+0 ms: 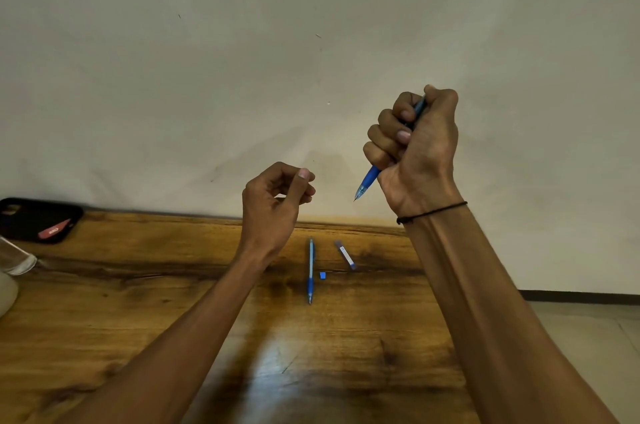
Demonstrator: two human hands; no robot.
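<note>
My right hand point(417, 146) is raised above the table and grips a blue mechanical pencil point(369, 179) in its fist. The thumb sits on the pencil's top end and the tip points down and to the left. My left hand point(277, 202) is held up lower and to the left, its fingers curled with thumb and fingertips pinched together; I see nothing between them. A second blue mechanical pencil point(310, 271) lies on the wooden table point(138, 302), with a small blue piece point(322, 275) and a slim lead tube point(345, 254) beside it.
A black phone case point(38, 219) with a red item on it lies at the table's far left by the wall. A clear container point(15, 259) stands at the left edge. The table ends at the right, where tiled floor point(588, 337) shows.
</note>
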